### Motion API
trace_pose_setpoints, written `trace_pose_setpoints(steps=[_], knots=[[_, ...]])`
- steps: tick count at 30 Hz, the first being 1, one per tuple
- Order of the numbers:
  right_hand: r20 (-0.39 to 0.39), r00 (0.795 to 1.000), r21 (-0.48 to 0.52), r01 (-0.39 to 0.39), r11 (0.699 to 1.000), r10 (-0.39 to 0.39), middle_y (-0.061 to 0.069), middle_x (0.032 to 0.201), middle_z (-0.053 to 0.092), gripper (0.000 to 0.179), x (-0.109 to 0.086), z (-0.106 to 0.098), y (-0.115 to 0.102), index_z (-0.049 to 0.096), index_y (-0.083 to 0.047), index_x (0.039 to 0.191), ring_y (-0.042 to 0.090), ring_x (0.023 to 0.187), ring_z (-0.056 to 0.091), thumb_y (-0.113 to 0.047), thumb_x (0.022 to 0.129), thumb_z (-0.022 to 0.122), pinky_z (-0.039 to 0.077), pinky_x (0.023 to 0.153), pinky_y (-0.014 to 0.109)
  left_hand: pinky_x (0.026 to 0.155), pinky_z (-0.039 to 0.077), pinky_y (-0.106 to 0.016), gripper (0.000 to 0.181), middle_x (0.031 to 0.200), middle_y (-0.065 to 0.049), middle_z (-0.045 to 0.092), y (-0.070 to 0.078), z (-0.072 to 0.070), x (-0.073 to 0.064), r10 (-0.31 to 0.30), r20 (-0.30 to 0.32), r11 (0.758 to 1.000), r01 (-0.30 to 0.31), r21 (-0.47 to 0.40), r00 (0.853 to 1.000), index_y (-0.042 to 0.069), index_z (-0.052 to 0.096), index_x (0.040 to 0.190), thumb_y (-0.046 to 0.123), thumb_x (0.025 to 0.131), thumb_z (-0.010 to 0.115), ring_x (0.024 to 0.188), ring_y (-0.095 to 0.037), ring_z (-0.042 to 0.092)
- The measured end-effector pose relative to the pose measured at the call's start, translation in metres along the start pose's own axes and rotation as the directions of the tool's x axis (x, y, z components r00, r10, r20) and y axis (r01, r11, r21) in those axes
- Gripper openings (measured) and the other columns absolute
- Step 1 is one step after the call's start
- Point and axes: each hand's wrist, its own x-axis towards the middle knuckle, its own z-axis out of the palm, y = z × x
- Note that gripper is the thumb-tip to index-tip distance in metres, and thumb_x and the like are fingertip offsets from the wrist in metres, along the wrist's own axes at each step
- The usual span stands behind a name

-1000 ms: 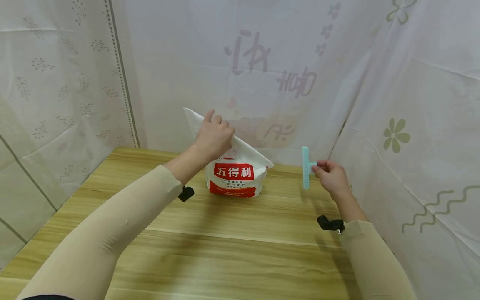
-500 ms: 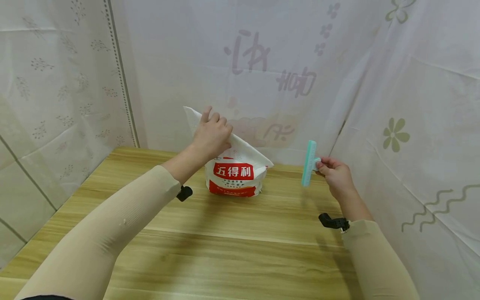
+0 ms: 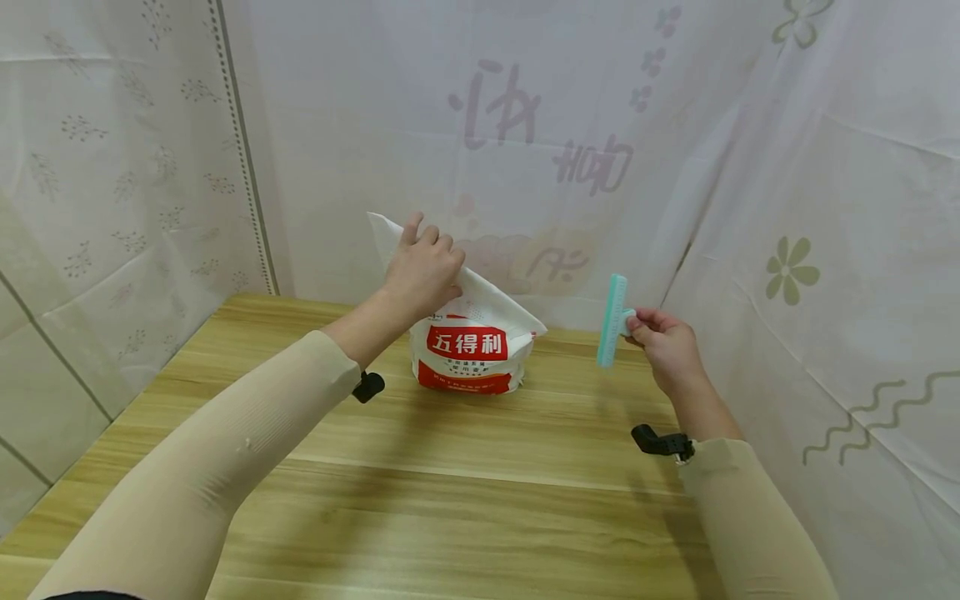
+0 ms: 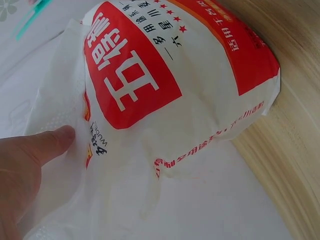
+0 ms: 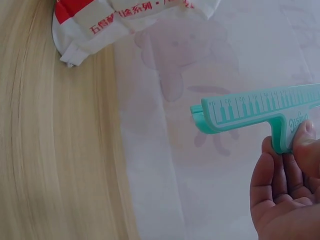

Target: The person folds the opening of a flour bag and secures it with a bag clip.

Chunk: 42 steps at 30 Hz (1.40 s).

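Observation:
On the table stands a white flour bag (image 3: 468, 358) with red labels and Chinese print, its upper part flattened and slanting down to the right. My left hand (image 3: 423, 271) grips its top edge; in the left wrist view the thumb (image 4: 60, 139) presses on the near face, and most other fingers are hidden there. To the right of the bag, apart from it, my right hand (image 3: 667, 346) pinches a mint-green bag clip (image 3: 612, 321) by its handle. The clip is held in the air, its long bar nearly upright. Piano-key marks show on the clip (image 5: 260, 106) in the right wrist view.
The wood-grain table (image 3: 450, 517) reaches back to a hanging printed cloth (image 3: 337, 125). Another cloth wall (image 3: 847, 208) closes in on the right, near the right forearm. Black wrist cameras (image 3: 660, 442) sit below both hands.
My right hand has risen slightly, carrying the clip up, and the clip has turned to a slight tilt. The left hand and the flour bag have hardly moved.

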Motion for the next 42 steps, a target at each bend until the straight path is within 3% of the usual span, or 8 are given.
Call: trace_pose_setpoints(steps=[8,13,19,24,31,38,42], knots=[[-0.006,0.999,-0.035,0.045,0.998,-0.045,-0.016,0.097,0.071,0.023,-0.001,0.014,-0.016,0.067,-0.005,0.122,0.001,0.092,0.069,-0.024,0.109,0.069,0.059,0.085,0.013,0.132,0.022,-0.061,0.041,0.121,-0.012,0.076,0.001,-0.001,0.000,0.005,-0.004,1.000,-0.005,-0.001,1.000,0.010,0.073,0.121,0.042,0.097,0.083,0.125,-0.035,0.064],[-0.033,0.997,-0.106,0.061,0.992,-0.065,-0.017,0.101,0.069,0.031,-0.002,0.023,-0.027,0.067,-0.005,0.129,0.003,0.096,0.069,-0.029,0.110,0.068,0.058,0.088,0.012,0.131,0.023,-0.061,0.043,0.121,-0.012,0.076,0.001,0.000,0.000,0.004,0.000,1.000,-0.004,-0.002,1.000,0.010,0.073,0.122,0.043,0.097,0.084,0.125,-0.035,0.064],[-0.039,0.988,-0.184,0.138,0.973,-0.147,-0.016,0.101,0.069,0.042,-0.003,0.038,-0.038,0.067,0.002,0.134,0.004,0.097,0.070,-0.031,0.109,0.068,0.057,0.090,0.012,0.131,0.022,-0.061,0.044,0.120,-0.011,0.076,0.001,0.000,0.000,-0.002,0.002,1.000,0.002,0.002,1.000,0.010,0.073,0.121,0.044,0.096,0.085,0.124,-0.035,0.064],[-0.028,0.978,-0.204,0.197,0.959,-0.207,-0.017,0.098,0.069,0.038,-0.003,0.052,-0.047,0.068,0.005,0.130,0.003,0.097,0.069,-0.026,0.109,0.070,0.058,0.090,0.013,0.131,0.022,-0.060,0.043,0.119,-0.011,0.075,0.001,0.000,0.000,-0.005,0.007,1.000,0.005,0.000,1.000,0.011,0.073,0.121,0.044,0.096,0.085,0.124,-0.034,0.063],[-0.014,0.973,-0.240,0.219,0.946,-0.229,-0.015,0.099,0.070,0.036,-0.007,0.068,-0.060,0.071,0.002,0.128,0.011,0.104,0.069,-0.029,0.109,0.070,0.054,0.093,0.012,0.132,0.021,-0.060,0.043,0.120,-0.011,0.075,0.001,0.000,0.001,-0.004,0.013,1.000,0.004,0.001,1.000,0.011,0.073,0.121,0.044,0.096,0.084,0.125,-0.034,0.063],[-0.005,0.950,-0.259,0.301,0.918,-0.313,-0.016,0.094,0.069,0.033,-0.006,0.085,-0.067,0.073,0.001,0.122,0.008,0.094,0.067,-0.028,0.108,0.072,0.054,0.084,0.014,0.132,0.022,-0.060,0.045,0.120,-0.011,0.076,0.000,0.000,0.001,-0.001,0.007,1.000,0.001,0.003,1.000,0.010,0.073,0.122,0.045,0.096,0.085,0.125,-0.035,0.063],[0.007,0.940,-0.274,0.330,0.904,-0.341,-0.010,0.098,0.070,0.031,-0.004,0.094,-0.069,0.073,0.001,0.122,0.007,0.093,0.067,-0.027,0.108,0.073,0.054,0.082,0.013,0.132,0.023,-0.060,0.045,0.120,-0.011,0.076,0.000,-0.001,0.000,0.003,0.012,1.000,-0.003,-0.002,1.000,0.010,0.072,0.122,0.045,0.096,0.085,0.125,-0.035,0.064]])
